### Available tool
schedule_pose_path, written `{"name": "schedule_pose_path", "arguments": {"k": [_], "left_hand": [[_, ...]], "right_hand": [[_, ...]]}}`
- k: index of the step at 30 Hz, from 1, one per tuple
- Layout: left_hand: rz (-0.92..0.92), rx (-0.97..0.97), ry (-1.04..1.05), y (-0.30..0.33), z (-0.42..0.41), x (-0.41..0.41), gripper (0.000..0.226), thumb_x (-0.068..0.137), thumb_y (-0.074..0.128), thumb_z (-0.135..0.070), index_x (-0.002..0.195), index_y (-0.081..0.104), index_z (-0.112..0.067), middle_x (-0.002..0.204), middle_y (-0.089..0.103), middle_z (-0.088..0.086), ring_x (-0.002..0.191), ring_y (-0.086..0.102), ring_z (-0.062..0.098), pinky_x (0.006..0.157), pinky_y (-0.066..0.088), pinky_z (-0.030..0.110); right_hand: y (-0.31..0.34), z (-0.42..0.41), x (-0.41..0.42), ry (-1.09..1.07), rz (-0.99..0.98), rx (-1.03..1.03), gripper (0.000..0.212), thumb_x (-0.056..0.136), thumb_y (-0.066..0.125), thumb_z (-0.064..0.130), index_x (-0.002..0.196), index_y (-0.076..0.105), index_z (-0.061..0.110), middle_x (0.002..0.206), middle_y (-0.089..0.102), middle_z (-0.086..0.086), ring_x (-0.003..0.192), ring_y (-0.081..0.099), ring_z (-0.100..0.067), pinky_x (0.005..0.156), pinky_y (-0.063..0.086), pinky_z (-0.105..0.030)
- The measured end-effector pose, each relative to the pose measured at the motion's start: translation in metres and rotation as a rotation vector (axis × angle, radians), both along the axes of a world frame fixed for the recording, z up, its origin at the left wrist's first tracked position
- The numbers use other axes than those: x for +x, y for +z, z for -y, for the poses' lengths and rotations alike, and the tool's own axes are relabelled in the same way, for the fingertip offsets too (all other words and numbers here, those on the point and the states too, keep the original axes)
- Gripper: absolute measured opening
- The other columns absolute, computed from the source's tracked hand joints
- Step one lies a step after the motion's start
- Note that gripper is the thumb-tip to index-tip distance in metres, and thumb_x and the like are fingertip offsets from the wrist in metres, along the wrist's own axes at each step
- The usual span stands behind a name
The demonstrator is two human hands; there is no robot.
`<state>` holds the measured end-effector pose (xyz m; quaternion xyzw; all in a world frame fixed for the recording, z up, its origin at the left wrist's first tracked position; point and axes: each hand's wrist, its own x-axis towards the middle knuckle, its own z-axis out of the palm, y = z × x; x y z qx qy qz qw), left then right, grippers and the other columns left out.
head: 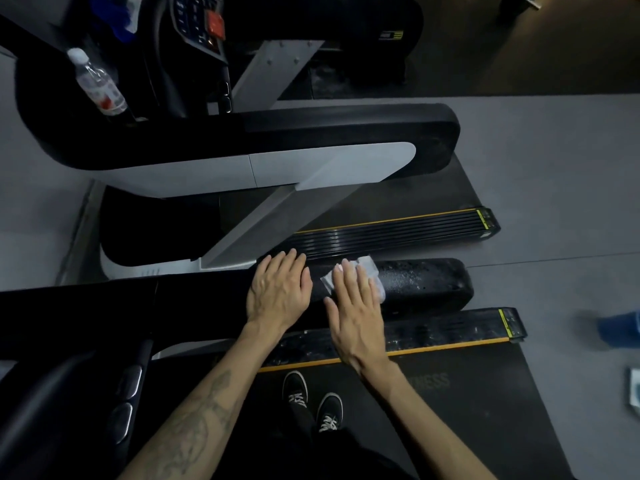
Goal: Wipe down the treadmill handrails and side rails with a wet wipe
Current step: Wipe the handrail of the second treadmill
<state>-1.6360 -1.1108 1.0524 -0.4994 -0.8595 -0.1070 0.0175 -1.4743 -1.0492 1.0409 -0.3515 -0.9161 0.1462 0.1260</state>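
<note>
The belt is showing faint letters, "NESS" readable. Above it the black handrail is glistening wet. The left hand is lying spread flat on it; the right hand, fingers extended, is pressing the wipe onto it.

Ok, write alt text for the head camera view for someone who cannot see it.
A person's right hand presses a white wet wipe flat on a black treadmill handrail, while the left hand rests flat on the rail beside it. Below are black sneakers on the belt; a water bottle sits in the console holder.
</note>
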Motion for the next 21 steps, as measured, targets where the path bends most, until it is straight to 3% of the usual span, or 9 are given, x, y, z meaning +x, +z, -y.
{"name": "schedule_pose_path", "arguments": {"k": [3, 6, 10, 17, 21], "left_hand": [[0.007, -0.013, -0.01, 0.0, 0.001, 0.001, 0.055, 0.104, 0.028, -0.036, 0.132, 0.067, -0.009, 0.134, 0.068, 0.011, 0.128, 0.061, 0.026, 0.113, 0.043, 0.046], [0.006, -0.004, -0.024, -0.002, 0.001, -0.001, 0.055, 0.105, 0.028, -0.036, 0.133, 0.067, -0.009, 0.134, 0.067, 0.011, 0.128, 0.061, 0.026, 0.112, 0.043, 0.046], [0.014, 0.006, -0.031, -0.002, 0.001, -0.001, 0.052, 0.105, 0.032, -0.035, 0.133, 0.066, -0.008, 0.134, 0.068, 0.011, 0.128, 0.061, 0.025, 0.111, 0.044, 0.047], [0.023, 0.048, -0.033, -0.004, 0.0, -0.004, 0.051, 0.105, 0.033, -0.034, 0.13, 0.068, -0.008, 0.131, 0.069, 0.011, 0.126, 0.063, 0.026, 0.11, 0.045, 0.047], [0.024, 0.074, -0.048, -0.003, 0.002, -0.003, 0.048, 0.104, 0.036, -0.033, 0.128, 0.069, -0.007, 0.129, 0.07, 0.012, 0.124, 0.064, 0.027, 0.108, 0.046, 0.047]], "right_hand": [[0.005, -0.014, -0.016, 0.095, 0.019, 0.039, 0.056, 0.107, 0.028, 0.036, 0.154, 0.043, 0.01, 0.16, 0.041, -0.01, 0.152, 0.03, -0.027, 0.125, 0.013, -0.041], [0.013, -0.04, -0.03, 0.122, 0.126, 0.062, 0.058, 0.107, 0.02, 0.041, 0.147, 0.053, 0.015, 0.139, 0.061, -0.004, 0.135, 0.05, -0.025, 0.122, 0.019, -0.04], [0.017, -0.046, -0.027, 0.059, 0.149, 0.057, 0.058, 0.106, 0.018, 0.044, 0.139, 0.058, 0.019, 0.128, 0.064, 0.001, 0.124, 0.055, -0.021, 0.119, 0.028, -0.041], [0.018, -0.018, -0.039, -0.08, -0.007, 0.02, 0.049, 0.106, 0.027, 0.037, 0.129, 0.063, 0.013, 0.129, 0.063, -0.006, 0.129, 0.051, -0.027, 0.115, 0.031, -0.043], [0.03, -0.042, -0.051, 0.045, 0.212, 0.003, 0.064, 0.101, 0.012, 0.044, 0.121, 0.067, 0.02, 0.12, 0.067, -0.003, 0.119, 0.058, -0.026, 0.114, 0.028, -0.042]]}}
